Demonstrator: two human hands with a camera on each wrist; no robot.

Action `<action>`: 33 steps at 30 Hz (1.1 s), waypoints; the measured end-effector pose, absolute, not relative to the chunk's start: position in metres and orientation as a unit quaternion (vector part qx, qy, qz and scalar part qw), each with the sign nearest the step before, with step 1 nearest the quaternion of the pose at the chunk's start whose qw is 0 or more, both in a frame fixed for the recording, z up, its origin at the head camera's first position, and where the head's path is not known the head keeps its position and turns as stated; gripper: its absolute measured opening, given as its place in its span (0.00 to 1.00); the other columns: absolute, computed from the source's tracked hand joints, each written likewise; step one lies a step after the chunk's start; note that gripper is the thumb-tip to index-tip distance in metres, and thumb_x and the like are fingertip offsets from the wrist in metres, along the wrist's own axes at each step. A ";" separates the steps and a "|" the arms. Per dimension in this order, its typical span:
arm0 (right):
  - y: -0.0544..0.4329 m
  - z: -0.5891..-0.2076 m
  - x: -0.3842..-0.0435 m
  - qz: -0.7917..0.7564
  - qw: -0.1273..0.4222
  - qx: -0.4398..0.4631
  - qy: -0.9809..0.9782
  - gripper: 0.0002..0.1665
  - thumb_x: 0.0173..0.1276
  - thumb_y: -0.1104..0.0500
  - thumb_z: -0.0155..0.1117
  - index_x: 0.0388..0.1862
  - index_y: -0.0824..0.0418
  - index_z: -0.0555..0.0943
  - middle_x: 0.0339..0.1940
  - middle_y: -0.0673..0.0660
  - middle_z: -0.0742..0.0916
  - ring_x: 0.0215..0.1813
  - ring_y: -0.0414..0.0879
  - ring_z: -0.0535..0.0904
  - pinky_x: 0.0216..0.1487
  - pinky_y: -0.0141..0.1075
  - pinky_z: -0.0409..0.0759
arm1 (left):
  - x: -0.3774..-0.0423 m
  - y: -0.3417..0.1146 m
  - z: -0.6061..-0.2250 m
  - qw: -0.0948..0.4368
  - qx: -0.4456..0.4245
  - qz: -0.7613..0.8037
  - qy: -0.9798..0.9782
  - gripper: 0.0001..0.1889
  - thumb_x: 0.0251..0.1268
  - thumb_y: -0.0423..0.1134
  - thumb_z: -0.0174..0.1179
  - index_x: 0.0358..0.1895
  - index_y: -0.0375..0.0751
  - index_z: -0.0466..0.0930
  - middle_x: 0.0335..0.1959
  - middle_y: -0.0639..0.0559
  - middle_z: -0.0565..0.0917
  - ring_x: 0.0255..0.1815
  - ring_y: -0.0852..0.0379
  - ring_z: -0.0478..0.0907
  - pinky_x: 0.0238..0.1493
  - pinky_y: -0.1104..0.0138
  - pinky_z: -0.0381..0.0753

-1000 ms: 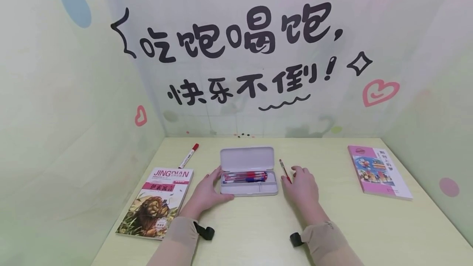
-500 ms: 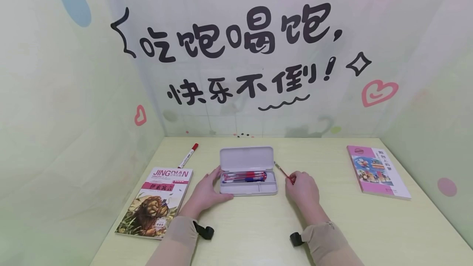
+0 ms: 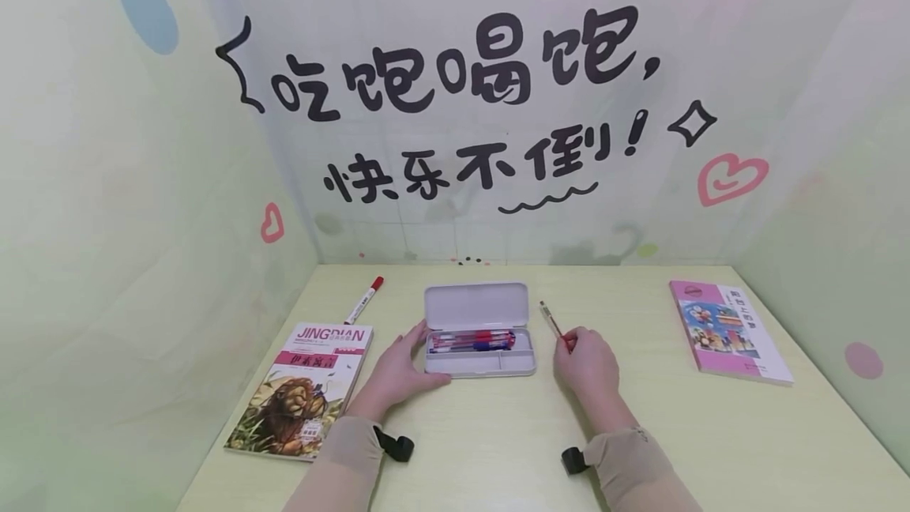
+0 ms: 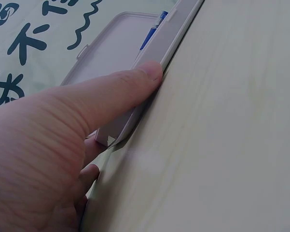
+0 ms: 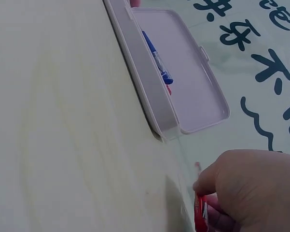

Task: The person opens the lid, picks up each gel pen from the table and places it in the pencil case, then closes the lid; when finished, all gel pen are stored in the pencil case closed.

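A pale lilac pencil case [image 3: 479,374] lies with its lid raised, and several red and blue pens [image 3: 472,340] rest in its back compartment. My left hand [image 3: 395,372] grips the case at its left end. In the left wrist view the thumb [image 4: 120,89] presses the case's front wall, while the other fingers are partly hidden around the end. To the right of the case, my right hand [image 3: 588,370] pinches a red pen [image 3: 552,320], whose clear end points away and to the left. The right wrist view shows the pen's red part [image 5: 200,212] under the thumb.
At the left lies a book with a lion cover [image 3: 295,397], with a red-capped marker [image 3: 364,300] behind it. A pink book [image 3: 728,332] is on the far right of the table [image 3: 490,449]. Printed fabric walls [image 3: 469,235] enclose the back and sides.
My right hand has closed its fingers on the red pen and shifted slightly right; the pen swung left, then partly back. My left hand and the pencil case stay put.
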State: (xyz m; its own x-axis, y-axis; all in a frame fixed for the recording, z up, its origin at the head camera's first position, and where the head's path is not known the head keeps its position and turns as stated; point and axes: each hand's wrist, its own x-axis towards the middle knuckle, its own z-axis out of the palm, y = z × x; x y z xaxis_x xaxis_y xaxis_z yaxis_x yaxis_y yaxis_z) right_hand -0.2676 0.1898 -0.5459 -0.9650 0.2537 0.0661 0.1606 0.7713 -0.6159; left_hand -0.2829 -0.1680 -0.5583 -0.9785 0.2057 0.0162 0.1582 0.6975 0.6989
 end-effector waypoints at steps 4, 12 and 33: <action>0.189 -0.540 -0.267 0.349 0.098 -0.125 -0.924 0.19 0.81 0.52 0.58 0.56 0.65 0.85 0.46 0.62 0.87 0.45 0.58 0.83 0.45 0.51 0.83 | -0.283 -0.168 -0.558 0.031 0.102 0.378 0.920 0.67 0.47 0.63 0.87 0.91 0.61 0.55 0.89 0.48 0.67 0.90 0.29 0.58 0.92 0.37 0.54; 0.171 -0.530 -0.268 0.352 0.221 -0.049 -0.908 0.14 0.78 0.57 0.66 0.52 0.66 0.87 0.43 0.63 0.88 0.45 0.58 0.83 0.43 0.48 0.81 | -0.284 -0.167 -0.558 0.029 0.105 0.376 0.920 0.67 0.47 0.62 0.87 0.91 0.63 0.54 0.89 0.49 0.67 0.90 0.30 0.59 0.93 0.37 0.53; 0.098 -0.515 -0.284 0.144 0.152 0.124 -0.970 0.06 0.78 0.53 0.73 0.48 0.52 0.89 0.50 0.54 0.87 0.56 0.55 0.78 0.58 0.53 0.83 | -0.280 -0.166 -0.553 0.035 0.095 0.378 0.920 0.66 0.47 0.62 0.87 0.91 0.62 0.55 0.89 0.48 0.67 0.89 0.26 0.57 0.89 0.32 0.57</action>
